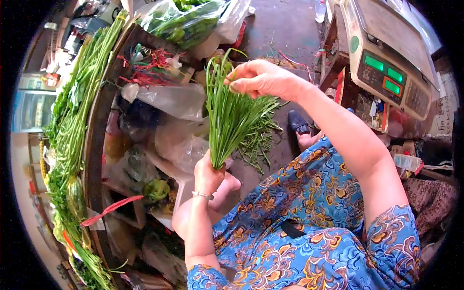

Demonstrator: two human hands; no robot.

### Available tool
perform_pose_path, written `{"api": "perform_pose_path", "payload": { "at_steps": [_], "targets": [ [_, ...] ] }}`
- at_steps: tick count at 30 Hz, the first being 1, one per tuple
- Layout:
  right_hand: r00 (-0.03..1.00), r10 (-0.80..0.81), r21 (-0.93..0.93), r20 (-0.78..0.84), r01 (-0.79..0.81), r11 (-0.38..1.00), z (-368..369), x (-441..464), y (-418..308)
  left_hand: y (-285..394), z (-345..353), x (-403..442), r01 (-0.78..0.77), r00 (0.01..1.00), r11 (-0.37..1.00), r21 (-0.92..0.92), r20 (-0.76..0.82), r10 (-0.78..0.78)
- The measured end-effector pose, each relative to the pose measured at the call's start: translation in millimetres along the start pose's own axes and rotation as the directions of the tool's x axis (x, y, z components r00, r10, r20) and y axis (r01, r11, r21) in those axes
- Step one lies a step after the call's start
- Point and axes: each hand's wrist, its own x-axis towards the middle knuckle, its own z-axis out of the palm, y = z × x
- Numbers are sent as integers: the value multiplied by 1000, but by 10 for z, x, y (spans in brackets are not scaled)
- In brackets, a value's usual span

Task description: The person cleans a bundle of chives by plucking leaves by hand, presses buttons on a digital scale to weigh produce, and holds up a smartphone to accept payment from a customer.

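Observation:
My left hand (210,174) is wrapped round the lower end of a bunch of garlic chives (223,123), long thin green leaves that fan out upward. Beside the top of the bunch, my right hand (258,79) has its thumb and fingers pinched together at a yellowish leaf tip (233,75). One blade curls over above those fingers. Loose green trimmings (256,147) lie on the floor behind the bunch.
Long-stemmed greens (82,111) line a wooden-edged stall at the left. Plastic bags (179,130) and red ties (150,65) crowd beneath it. A bag of greens (186,21) sits at the top. At the right stands a digital scale (386,77) with lit green displays.

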Motion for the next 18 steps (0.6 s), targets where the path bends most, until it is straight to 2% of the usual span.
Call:
{"api": "perform_pose_path", "payload": {
  "at_steps": [1, 3, 4, 8, 10, 11, 13, 14, 15, 18],
  "targets": [
    [1000, -9, 26, 14, 9, 1000, 15, 23, 8, 13, 4, 13, -4, 1000, 1000, 0, 4, 4],
    [997, -73, 130, -21, 75, 989, -14, 84, 67, 48, 2, 8, 25, 1000, 991, 128, 1, -25],
    [996, -87, 245, -31, 92, 965, -38, 102, 81, 41, 6, 2, 26, 1000, 991, 129, 2, -26],
    [987, -117, 241, -113, 142, 960, -127, 105, 105, 23, -25, -4, 4, 1000, 989, 149, -27, 0],
    [921, -293, -172, -256, 255, 951, -173, 80, 126, 37, -69, -7, 14, 999, 991, 137, -34, -10],
    [922, -293, -175, -252, 255, 951, -228, 78, 147, 44, -103, -13, 41, 999, 989, 139, -16, -39],
    [801, -482, -546, -357, 240, 803, -371, 63, 135, 21, -133, -44, 73, 997, 988, 138, -5, -73],
    [870, -318, -509, -376, 92, 856, -484, 0, 73, -4, -135, -62, 75, 997, 987, 144, -22, -72],
    [869, -321, -510, -376, 94, 855, -476, 3, 79, -17, -143, -70, 74, 997, 986, 151, -38, -69],
    [830, -479, -556, -286, 263, 789, -428, 5, 125, 7, -136, -72, 36, 996, 981, 189, -87, -20]
  ]
}}
